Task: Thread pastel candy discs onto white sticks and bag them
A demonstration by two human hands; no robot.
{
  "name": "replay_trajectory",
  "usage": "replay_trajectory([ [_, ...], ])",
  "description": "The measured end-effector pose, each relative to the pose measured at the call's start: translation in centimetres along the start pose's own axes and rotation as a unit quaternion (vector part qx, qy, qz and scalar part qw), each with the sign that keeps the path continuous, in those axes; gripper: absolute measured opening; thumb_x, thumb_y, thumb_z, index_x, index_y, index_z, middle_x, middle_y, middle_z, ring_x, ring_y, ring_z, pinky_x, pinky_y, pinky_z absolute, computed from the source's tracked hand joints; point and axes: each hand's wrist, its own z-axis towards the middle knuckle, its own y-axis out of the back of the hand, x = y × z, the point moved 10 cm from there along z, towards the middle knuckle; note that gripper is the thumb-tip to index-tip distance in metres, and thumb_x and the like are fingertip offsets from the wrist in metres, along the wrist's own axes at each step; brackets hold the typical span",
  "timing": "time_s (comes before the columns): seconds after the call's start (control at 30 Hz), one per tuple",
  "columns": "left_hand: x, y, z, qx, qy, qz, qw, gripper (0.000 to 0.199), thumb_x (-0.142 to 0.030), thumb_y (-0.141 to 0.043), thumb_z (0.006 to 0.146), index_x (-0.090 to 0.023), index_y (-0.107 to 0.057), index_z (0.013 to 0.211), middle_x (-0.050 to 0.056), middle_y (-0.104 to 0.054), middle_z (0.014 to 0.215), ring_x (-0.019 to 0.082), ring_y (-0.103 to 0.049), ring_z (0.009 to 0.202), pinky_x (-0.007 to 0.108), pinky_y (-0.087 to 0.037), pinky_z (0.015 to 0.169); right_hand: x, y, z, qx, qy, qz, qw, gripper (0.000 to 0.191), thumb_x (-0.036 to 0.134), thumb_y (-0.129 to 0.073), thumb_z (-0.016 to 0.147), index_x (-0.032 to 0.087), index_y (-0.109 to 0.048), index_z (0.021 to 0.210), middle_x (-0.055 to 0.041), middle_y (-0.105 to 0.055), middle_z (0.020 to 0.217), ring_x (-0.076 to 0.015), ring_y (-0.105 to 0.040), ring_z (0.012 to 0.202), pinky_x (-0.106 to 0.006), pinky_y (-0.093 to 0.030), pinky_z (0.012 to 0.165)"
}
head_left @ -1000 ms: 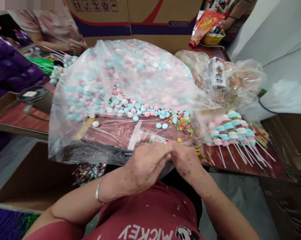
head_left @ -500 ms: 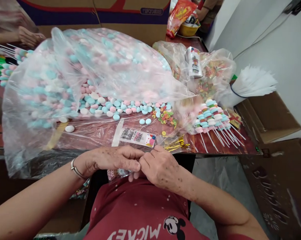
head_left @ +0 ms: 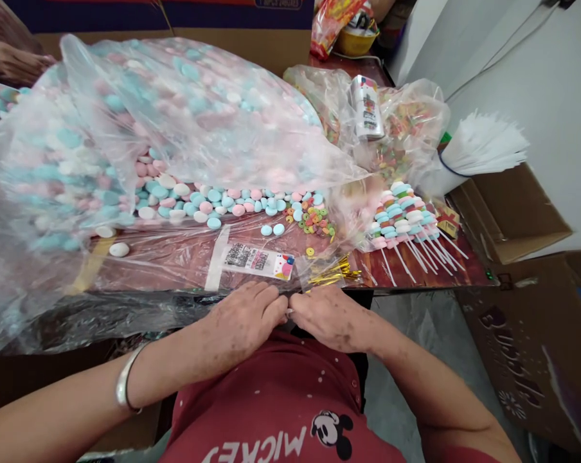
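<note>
We see a small pale piece [head_left: 289, 312] at the front edge of the table [head_left: 477, 273], between the curled fingers of the left hand [head_left: 245, 315] and right hand [head_left: 331, 318]; each hand's grasp, and the piece's direction and long axis, we cannot tell. Earlier, the hands overlapped and a patterned packet showed below.

Soft, fairly even indoor light fills the frame, its source out of view. White glare streaks the plastic bag [head_left: 223, 122], the white sticks [head_left: 488, 145] at right nearly wash out, and the bracelet [head_left: 122, 382] glints. Below the bench [head_left: 471, 273], the lower left sinks into shadow. Another person's hand [head_left: 13, 61] at upper left is blurred. Detail between left hand [head_left: 242, 315] and right hand [head_left: 333, 318] is too soft to tell.
</note>
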Motion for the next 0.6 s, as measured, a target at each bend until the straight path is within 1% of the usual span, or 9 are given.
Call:
replay_trajectory([
  [0.1, -1.6, 1.0, 0.2, -0.062, -0.059, 0.059, 0.995, 0.024, -0.013, -0.036, 0.098, -0.013, -0.060, 0.099, 0.009, -0.065, 0.081, 0.021, -0.058, 0.075, 0.034, -0.048, 0.072, -0.5, 0.7, -0.8, 0.001, -0.014, 0.085, 0.996, 0.025, 0.021, -0.045, 0.097, 0.019, -0.052, 0.073, 0.0045, -0.051, 0.061, -0.0109, -0.040, 0.055, -0.025, -0.028, 0.056],
  [0.2, -1.2, 1.5, 0.5, -0.076, -0.061, 0.027, 0.995, 0.022, -0.012, -0.039, 0.096, -0.014, -0.062, 0.096, 0.007, -0.065, 0.078, 0.019, -0.057, 0.071, 0.033, -0.048, 0.069, -1.9, 1.7, -2.2, -0.058, -0.027, 0.160, 0.985, 0.028, 0.025, -0.040, 0.100, 0.019, -0.056, 0.077, 0.0034, -0.055, 0.066, -0.0113, -0.047, 0.060, -0.024, -0.035, 0.059],
  [0.27, 0.4, 2.1, 0.6, -0.094, -0.008, -0.048, 0.994, 0.021, -0.012, -0.042, 0.096, -0.016, -0.062, 0.091, 0.005, -0.065, 0.076, 0.017, -0.057, 0.067, 0.029, -0.047, 0.065, -4.6, 3.0, -4.1, -0.143, -0.068, 0.186, 0.970, 0.027, 0.027, -0.037, 0.101, 0.019, -0.061, 0.092, 0.0000, -0.063, 0.079, -0.0128, -0.056, 0.071, -0.024, -0.042, 0.067],
  [0.33, 2.9, 2.0, 0.6, -0.097, 0.090, -0.172, 0.976, 0.023, -0.017, -0.044, 0.096, -0.018, -0.063, 0.083, 0.002, -0.063, 0.070, 0.014, -0.055, 0.061, 0.025, -0.045, 0.060, -8.4, 4.6, -6.9, -0.255, -0.150, 0.142, 0.945, 0.024, 0.026, -0.039, 0.100, 0.020, -0.062, 0.104, -0.0046, -0.067, 0.094, -0.0160, -0.061, 0.088, -0.028, -0.046, 0.080],
  [0.37, 4.1, 1.6, 0.5, -0.087, 0.149, -0.244, 0.954, 0.024, -0.021, -0.046, 0.095, -0.018, -0.062, 0.078, 0.001, -0.062, 0.066, 0.012, -0.053, 0.058, 0.023, -0.043, 0.057, -10.0, 4.9, -8.2, -0.284, -0.185, 0.104, 0.935, 0.024, 0.024, -0.040, 0.099, 0.020, -0.063, 0.104, -0.0067, -0.067, 0.100, -0.0182, -0.061, 0.096, -0.031, -0.046, 0.087],
  [0.4, 5.1, 0.8, 0.3, -0.072, 0.206, -0.316, 0.923, 0.025, -0.025, -0.048, 0.094, -0.018, -0.062, 0.075, 0.000, -0.061, 0.063, 0.011, -0.052, 0.055, 0.022, -0.042, 0.055, -11.1, 4.8, -9.1, -0.288, -0.203, 0.075, 0.933, 0.023, 0.022, -0.041, 0.097, 0.020, -0.063, 0.103, -0.0076, -0.067, 0.102, -0.0197, -0.060, 0.099, -0.034, -0.045, 0.091],
  [0.47, 6.1, -0.8, -0.1, -0.056, 0.302, -0.440, 0.844, 0.026, -0.032, -0.053, 0.091, -0.018, -0.062, 0.071, -0.001, -0.060, 0.061, 0.010, -0.049, 0.051, 0.021, -0.041, 0.050, -12.7, 4.1, -9.8, -0.266, -0.215, 0.040, 0.939, 0.021, 0.020, -0.044, 0.095, 0.019, -0.065, 0.101, -0.0088, -0.067, 0.102, -0.0215, -0.060, 0.100, -0.036, -0.045, 0.092],
  [0.53, 6.2, -1.9, -0.2, -0.056, 0.354, -0.518, 0.777, 0.026, -0.037, -0.058, 0.086, -0.018, -0.063, 0.070, -0.001, -0.060, 0.061, 0.009, -0.047, 0.050, 0.020, -0.040, 0.047, -13.4, 3.2, -9.9, -0.241, -0.217, 0.026, 0.946, 0.021, 0.019, -0.045, 0.094, 0.019, -0.065, 0.099, -0.0089, -0.065, 0.100, -0.0212, -0.060, 0.097, -0.035, -0.046, 0.089],
  [0.6, 5.9, -2.7, -0.1, -0.057, 0.374, -0.552, 0.743, 0.026, -0.040, -0.063, 0.082, -0.017, -0.064, 0.069, -0.001, -0.061, 0.062, 0.009, -0.048, 0.050, 0.020, -0.040, 0.046, -13.6, 2.7, -9.6, -0.223, -0.223, 0.012, 0.949, 0.021, 0.020, -0.043, 0.095, 0.019, -0.064, 0.093, -0.0075, -0.063, 0.094, -0.0196, -0.059, 0.092, -0.033, -0.046, 0.085],
])
